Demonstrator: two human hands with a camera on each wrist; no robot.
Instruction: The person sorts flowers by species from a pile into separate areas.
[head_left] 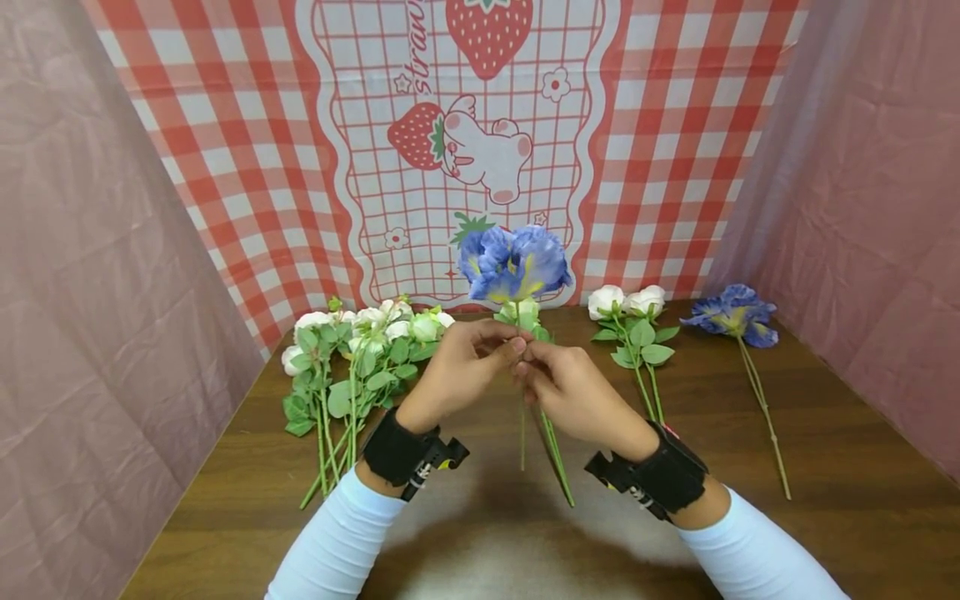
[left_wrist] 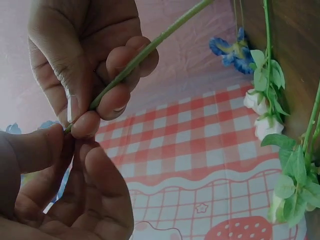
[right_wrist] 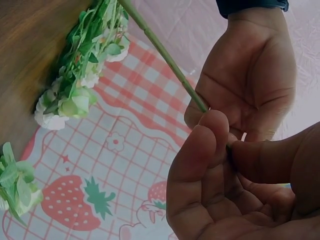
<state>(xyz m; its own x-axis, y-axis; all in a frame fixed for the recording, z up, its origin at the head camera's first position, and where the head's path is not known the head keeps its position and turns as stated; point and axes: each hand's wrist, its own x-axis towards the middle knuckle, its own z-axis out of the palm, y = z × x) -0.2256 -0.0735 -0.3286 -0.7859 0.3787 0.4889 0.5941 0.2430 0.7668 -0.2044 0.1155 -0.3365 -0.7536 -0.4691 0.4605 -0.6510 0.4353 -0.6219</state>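
A blue flower with yellow-centred petals is held upright above the table, its thin green stem running down between both hands. My left hand pinches this stem between thumb and fingertips, just below the bloom. Right beside it, my right hand also pinches the stem, and the fingertips of the two hands meet. In the right wrist view the stem slopes up and away from the fingers. Behind the hands lies a greenish-white rose, partly hidden by them.
White and pale green roses lie bunched on the left of the wooden table. Two white roses lie right of the hands, and a second blue flower lies farther right. A checked strawberry cloth hangs behind.
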